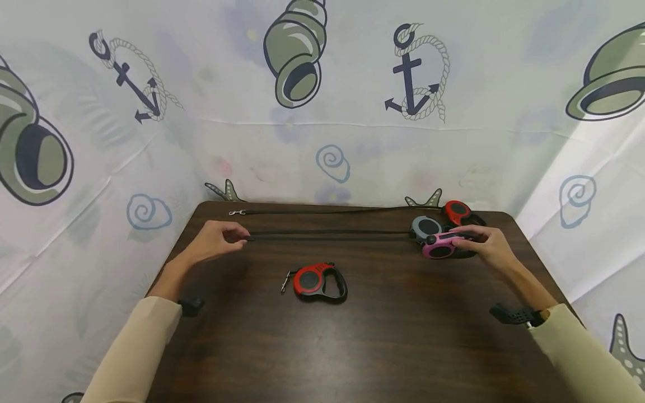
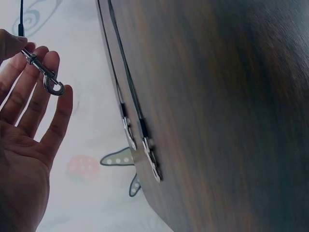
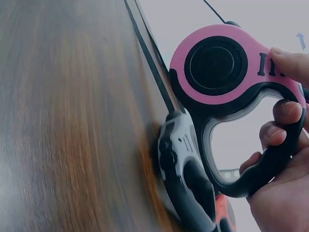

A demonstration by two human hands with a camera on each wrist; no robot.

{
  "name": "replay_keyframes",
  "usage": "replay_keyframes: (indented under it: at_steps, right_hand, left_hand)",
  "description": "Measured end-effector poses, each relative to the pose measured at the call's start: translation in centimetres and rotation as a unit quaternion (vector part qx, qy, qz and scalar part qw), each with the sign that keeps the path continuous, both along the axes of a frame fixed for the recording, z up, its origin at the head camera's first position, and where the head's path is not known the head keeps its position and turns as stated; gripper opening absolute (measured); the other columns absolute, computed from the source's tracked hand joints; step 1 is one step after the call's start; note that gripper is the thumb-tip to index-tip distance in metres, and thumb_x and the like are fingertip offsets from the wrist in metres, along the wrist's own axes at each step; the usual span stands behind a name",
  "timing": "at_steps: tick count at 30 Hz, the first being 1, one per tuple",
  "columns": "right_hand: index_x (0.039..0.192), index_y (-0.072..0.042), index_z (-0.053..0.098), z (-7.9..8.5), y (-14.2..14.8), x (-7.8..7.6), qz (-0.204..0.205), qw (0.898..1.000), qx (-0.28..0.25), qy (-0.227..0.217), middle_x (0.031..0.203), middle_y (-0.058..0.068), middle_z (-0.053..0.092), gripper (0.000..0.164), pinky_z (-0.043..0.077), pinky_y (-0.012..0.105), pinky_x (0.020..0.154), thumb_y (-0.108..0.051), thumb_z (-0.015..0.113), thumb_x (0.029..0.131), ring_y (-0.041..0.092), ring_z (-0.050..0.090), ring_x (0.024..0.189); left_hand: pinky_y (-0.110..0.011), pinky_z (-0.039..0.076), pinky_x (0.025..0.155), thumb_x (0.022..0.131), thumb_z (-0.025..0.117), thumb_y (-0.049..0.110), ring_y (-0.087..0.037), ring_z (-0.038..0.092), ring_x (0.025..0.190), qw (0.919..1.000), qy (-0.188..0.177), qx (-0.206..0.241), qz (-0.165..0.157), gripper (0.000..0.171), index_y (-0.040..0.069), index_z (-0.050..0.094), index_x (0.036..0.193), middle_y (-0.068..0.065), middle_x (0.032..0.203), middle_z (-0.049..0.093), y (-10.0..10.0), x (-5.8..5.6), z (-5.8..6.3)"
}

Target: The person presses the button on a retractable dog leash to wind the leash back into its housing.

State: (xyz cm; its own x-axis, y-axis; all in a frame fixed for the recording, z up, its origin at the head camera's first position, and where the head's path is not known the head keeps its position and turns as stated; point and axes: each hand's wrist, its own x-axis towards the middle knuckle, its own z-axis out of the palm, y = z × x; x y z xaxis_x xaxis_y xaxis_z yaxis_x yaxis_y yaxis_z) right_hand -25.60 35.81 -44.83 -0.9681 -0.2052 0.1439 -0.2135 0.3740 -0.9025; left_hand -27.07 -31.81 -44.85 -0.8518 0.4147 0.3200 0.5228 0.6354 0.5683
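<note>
One white cloth backdrop printed with anchors and shells (image 1: 363, 159) hangs behind a dark brown wood-grain table (image 1: 312, 352). Over the right side, the right hand (image 1: 489, 246) grips a pink-and-black plastic retractable leash (image 1: 439, 250), fingers curled round its loop handle, thumb against the pink casing. Just beside it sits a grey-and-black plastic leash (image 1: 427, 226); whether the two touch, I can't tell. A red-and-black round leash (image 1: 457, 209) rests behind them at the far edge, and its red-and-black twin with a loop handle (image 1: 309, 280) lies nearer, mid-table. Across goes the pink leash's thin black strap (image 1: 327, 239), pulled straight to the left hand (image 1: 220, 238): thumb and forefinger pinching its end, other fingers spread, a silver metal clip (image 2: 48, 77) hanging before them.
</note>
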Motion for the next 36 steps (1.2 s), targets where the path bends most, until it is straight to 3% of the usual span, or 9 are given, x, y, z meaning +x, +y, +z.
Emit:
replay_keyframes:
  at_steps: [9,17,24,32,36]
  right_hand:
    - [0.128,0.008,0.069,0.2,-1.6,-0.1,0.009,1.0,-0.021,-0.015,0.102,-0.008,0.076,0.034,0.059,0.027,0.075,-0.01,0.074,0.1,0.011,0.069,0.084]
    - [0.127,0.007,0.07,0.2,-2.6,-0.2,0.016,0.999,-0.036,-0.018,0.101,-0.007,0.077,0.032,0.061,0.028,0.075,-0.007,0.075,0.099,0.016,0.071,0.084]
    - [0.128,0.008,0.069,0.2,-3.5,-0.3,0.027,0.999,-0.031,-0.018,0.104,-0.004,0.076,0.034,0.059,0.027,0.074,-0.01,0.075,0.099,0.016,0.068,0.085]
    - [0.126,0.004,0.072,0.3,-4.8,-0.4,0.025,0.999,-0.033,-0.025,0.101,-0.004,0.077,0.033,0.062,0.034,0.075,-0.011,0.077,0.098,0.02,0.071,0.085]
    - [0.128,0.005,0.071,0.2,-5.3,-0.4,0.036,0.997,-0.061,-0.036,0.104,-0.003,0.077,0.033,0.063,0.035,0.078,-0.008,0.077,0.098,0.019,0.073,0.085]
  left_hand:
    - [-0.014,0.052,0.073,0.083,0.085,-0.001,-0.008,0.068,0.078,1.0,0.003,-0.003,-0.004,0.018,0.005,0.08,0.099,-0.004,0.091,0.078,1.0,-0.5,-0.2]
    - [-0.025,0.057,0.073,0.083,0.085,0.001,-0.009,0.068,0.077,0.9999,0.004,0.005,-0.015,0.016,0.005,0.08,0.099,-0.002,0.09,0.078,1.9,-0.8,-0.2]
    - [-0.019,0.055,0.076,0.085,0.085,0.003,-0.01,0.07,0.081,0.9998,-0.008,0.008,-0.019,0.017,0.001,0.08,0.101,-0.001,0.091,0.079,3.0,-1.0,-0.6]
    - [-0.023,0.057,0.078,0.084,0.084,-0.002,-0.014,0.071,0.083,0.9994,0.0,0.017,-0.03,0.018,0.005,0.08,0.1,-0.002,0.092,0.079,4.0,-1.1,-0.6]
    - [-0.023,0.057,0.077,0.085,0.083,-0.001,-0.013,0.072,0.083,0.999,-0.001,0.021,-0.038,0.017,0.004,0.08,0.101,-0.002,0.092,0.079,4.5,-1.2,-0.6]
